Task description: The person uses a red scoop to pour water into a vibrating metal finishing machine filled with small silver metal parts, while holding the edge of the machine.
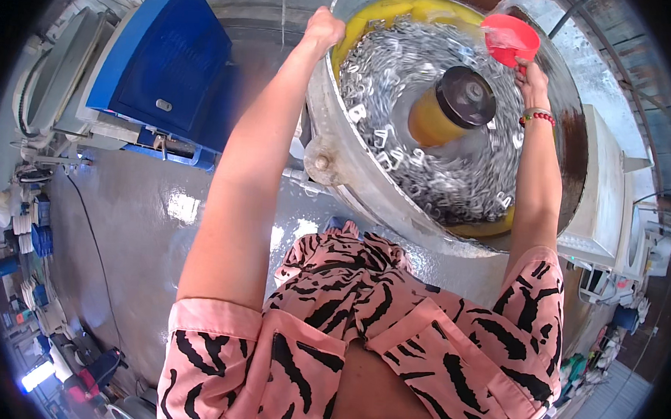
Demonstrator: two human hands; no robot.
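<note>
Two hands reach up to a big round tub (404, 207). The right hand (534, 77) has a red bowl (513, 43), held over the far right side of the tub. The bowl is round, bright and smooth, with a wide top. Clear liquid (501, 7) makes a blurry streak at its far left edge. The right fingers pinch the near side of the bowl. The left hand (326, 30) is on the tub's left rim, with its fingers curled tight on it. The tub is gray outside and yellow inside. Lots of little silver bits (451, 178) are in it, mostly blurry, but some pale ones show open loop shapes. A yellow post (431, 122) with a black cap (466, 96) stands in the middle. Red beads (538, 117) go round the right wrist. A blue box (165, 64) is left of the tub
</note>
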